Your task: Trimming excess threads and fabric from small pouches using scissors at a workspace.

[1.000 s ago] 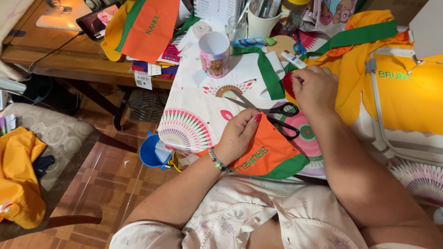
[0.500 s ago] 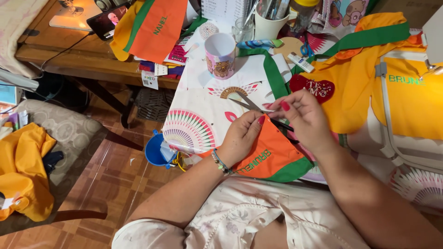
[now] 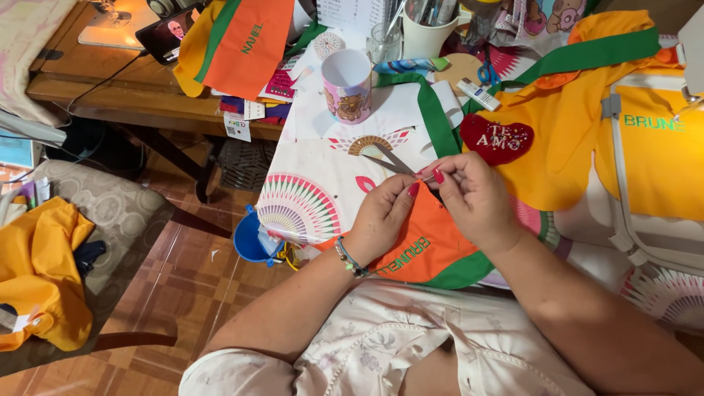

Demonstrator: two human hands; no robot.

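Both hands meet over the orange pennant lying at the table edge: left hand pinches its top edge, right hand pinches something tiny there, can't tell what. Lettering and green trim done; scissors lie idle just beyond.

Both arms are bare from above the elbow down to the hands. The left hand, in the middle of the frame, has a beaded bracelet of dark, green and pale beads around its wrist. The fingers have nails painted red, as on the right hand. Along the lower edge of the frame shows a pale, cream garment with a faint floral print and corded seams.
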